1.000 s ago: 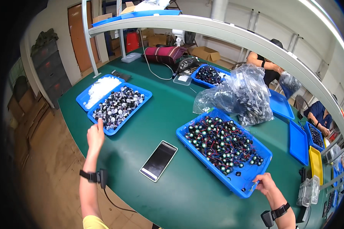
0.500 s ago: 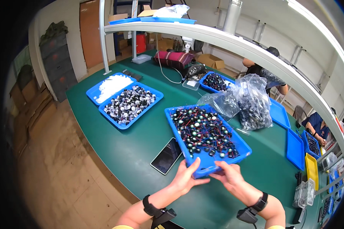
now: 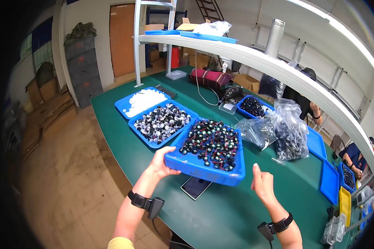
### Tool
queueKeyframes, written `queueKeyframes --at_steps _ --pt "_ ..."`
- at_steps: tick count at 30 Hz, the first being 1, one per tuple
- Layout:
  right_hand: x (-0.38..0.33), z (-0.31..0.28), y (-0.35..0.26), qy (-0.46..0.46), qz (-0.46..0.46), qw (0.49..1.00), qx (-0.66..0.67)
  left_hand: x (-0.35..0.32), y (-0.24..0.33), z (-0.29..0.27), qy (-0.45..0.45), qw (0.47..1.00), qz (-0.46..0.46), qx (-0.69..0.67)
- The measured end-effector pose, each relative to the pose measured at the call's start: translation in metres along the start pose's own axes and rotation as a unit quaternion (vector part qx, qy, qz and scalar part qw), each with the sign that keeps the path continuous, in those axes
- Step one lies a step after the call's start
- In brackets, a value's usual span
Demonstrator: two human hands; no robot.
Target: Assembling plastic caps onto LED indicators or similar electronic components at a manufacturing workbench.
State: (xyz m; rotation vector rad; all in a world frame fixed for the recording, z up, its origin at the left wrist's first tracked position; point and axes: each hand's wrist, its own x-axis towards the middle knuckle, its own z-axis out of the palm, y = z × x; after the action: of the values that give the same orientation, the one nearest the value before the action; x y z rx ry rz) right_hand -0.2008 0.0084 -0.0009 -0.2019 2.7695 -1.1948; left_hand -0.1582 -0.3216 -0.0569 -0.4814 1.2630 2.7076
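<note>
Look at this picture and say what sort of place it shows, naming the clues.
Probably a small factory or assembly workshop. A long green worktable carries blue trays heaped with small wired parts, clear bags of parts lie beside them, and other people work along the far side under a shelf rail.

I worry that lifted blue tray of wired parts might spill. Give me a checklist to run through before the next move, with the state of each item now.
1. Left hand grips the tray at its near left corner: ok.
2. Right hand on the tray: not ok, it is open and off the near right corner.
3. Tray level: not ok, the near edge is raised above the table and held on one side only.
4. Parts inside the rim: ok, none seen spilling.
5. Phone under the tray edge: not ok, it lies right beneath.
6. Neighbouring tray of caps apart: cannot tell, the edges look very close.
</note>
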Motion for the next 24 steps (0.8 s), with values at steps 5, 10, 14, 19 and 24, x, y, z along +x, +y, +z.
queueKeyframes --at_steps 5,10,14,19,24 --pt "0.062 0.037 0.020 -0.199 0.169 0.889 0.376 0.024 0.003 -0.034 0.014 1.000 0.000 0.005" --pt "0.088 0.097 0.000 -0.213 0.084 0.939 0.255 0.043 -0.002 -0.060 0.115 0.993 0.027 -0.013" --pt "0.092 0.125 -0.008 -0.197 0.052 0.959 0.196 0.066 -0.004 -0.090 0.167 0.984 0.067 -0.015" --pt "0.110 0.136 -0.013 -0.210 0.067 0.946 0.239 0.091 -0.008 -0.103 0.230 0.963 0.136 0.031" --pt "0.127 0.170 -0.021 -0.236 0.036 0.953 0.184 0.081 0.020 -0.120 0.347 0.860 0.128 0.353"
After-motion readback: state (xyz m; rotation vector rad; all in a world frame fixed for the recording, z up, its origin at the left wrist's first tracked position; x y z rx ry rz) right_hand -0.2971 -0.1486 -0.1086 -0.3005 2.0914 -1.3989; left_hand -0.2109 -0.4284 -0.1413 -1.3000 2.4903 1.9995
